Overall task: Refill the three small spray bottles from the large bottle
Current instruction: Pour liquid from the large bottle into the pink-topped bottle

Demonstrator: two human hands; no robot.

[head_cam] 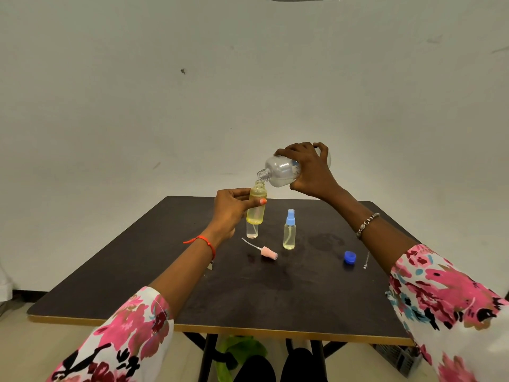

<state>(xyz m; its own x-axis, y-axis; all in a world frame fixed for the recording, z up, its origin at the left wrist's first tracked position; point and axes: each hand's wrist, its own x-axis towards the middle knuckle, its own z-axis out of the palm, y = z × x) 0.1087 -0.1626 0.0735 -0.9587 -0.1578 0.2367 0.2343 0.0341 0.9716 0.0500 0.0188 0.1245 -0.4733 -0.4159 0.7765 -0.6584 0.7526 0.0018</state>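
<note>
Pouring well means the right hand [311, 172], gripping the tilted large bottle [283, 170], tips slowly while the left hand [230, 208] pinches the yellow spray bottle [257, 206] steady (mouths nearly touching) above the worktop [275, 293] far edge.

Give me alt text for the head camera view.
A right hand tips a large bottle over an open yellow bottle held by the left hand, above a dark table. On it stand a clear bottle and a blue-topped bottle; a pink sprayer and a blue cap lie loose.
</note>
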